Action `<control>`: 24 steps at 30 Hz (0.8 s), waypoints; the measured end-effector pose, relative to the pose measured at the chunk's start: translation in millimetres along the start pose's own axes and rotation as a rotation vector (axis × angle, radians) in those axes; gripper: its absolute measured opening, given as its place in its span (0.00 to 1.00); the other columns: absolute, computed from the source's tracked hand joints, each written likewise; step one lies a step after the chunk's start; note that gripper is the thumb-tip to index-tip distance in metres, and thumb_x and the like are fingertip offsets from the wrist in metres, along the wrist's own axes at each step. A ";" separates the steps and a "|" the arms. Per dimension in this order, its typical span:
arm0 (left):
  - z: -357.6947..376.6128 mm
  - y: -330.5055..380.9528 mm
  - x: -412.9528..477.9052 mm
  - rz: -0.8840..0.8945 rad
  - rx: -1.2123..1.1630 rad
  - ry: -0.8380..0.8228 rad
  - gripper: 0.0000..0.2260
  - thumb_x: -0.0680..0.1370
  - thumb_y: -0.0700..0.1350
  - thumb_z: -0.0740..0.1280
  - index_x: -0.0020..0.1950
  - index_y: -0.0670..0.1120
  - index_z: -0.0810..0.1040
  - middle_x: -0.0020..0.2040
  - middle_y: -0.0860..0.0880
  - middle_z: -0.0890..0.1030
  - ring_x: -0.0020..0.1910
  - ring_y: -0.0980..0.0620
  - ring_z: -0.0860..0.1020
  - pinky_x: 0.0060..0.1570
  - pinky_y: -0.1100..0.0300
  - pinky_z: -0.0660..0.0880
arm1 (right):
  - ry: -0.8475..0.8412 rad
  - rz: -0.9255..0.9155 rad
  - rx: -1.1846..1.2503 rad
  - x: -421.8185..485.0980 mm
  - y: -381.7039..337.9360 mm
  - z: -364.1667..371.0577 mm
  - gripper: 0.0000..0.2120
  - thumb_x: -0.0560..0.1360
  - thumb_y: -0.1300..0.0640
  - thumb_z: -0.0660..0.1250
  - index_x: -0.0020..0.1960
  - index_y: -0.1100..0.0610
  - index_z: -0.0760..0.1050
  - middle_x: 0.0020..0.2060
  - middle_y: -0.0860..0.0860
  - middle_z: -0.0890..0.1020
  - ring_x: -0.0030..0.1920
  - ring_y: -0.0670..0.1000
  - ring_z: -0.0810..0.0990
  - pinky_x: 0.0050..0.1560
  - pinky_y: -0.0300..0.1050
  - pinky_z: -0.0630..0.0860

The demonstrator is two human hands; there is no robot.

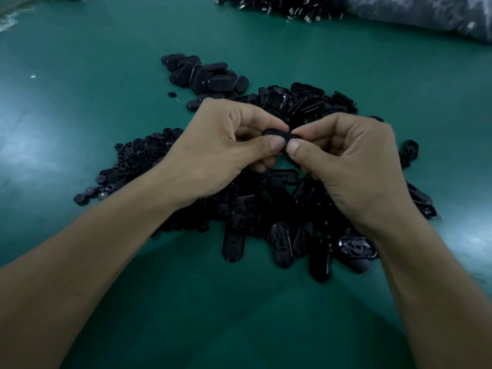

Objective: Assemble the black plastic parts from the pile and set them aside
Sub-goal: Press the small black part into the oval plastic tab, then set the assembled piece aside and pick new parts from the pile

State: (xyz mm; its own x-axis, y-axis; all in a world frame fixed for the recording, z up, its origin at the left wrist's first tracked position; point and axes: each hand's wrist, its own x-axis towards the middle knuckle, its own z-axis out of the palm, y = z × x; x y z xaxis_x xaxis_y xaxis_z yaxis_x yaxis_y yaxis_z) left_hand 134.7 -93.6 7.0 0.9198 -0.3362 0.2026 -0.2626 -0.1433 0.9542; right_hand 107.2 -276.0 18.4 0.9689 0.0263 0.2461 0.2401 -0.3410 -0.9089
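Frame centre: left hand [213,150] & right hand [351,161] both pinch one small black part [278,133] btwn thumbs & curled fingers, held above the pile of loose black parts [266,209] on green table [80,102]. Closed oval pcs [207,75] lie upper centre; small round pcs [133,161] at left.

Black parts [277,209]; plain teal-green table [93,89].

Green counter [239,315] has a greyish plastic bag [426,14] slumped on it. Just left of the bag there's a heap of small dark bits [279,6] with shiny ends. Way further left: crumpled clear plastic [8,22] and a white speck [33,76].
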 end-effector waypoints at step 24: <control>-1.8 -5.3 3.0 -0.049 0.058 0.105 0.04 0.75 0.44 0.75 0.46 0.49 0.82 0.36 0.49 0.86 0.34 0.54 0.84 0.35 0.65 0.79 | 0.038 -0.045 -0.096 -2.4 5.0 1.8 0.08 0.76 0.60 0.73 0.51 0.48 0.83 0.37 0.42 0.85 0.39 0.41 0.84 0.41 0.32 0.78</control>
State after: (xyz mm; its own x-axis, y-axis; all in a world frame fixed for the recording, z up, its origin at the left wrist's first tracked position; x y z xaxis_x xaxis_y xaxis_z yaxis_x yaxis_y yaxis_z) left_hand 139.4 -92.1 2.9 0.9565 -0.2285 0.1812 -0.2305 -0.2113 0.9499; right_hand 106.2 -276.0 12.7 0.9538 0.0083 0.3003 0.2747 -0.4284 -0.8608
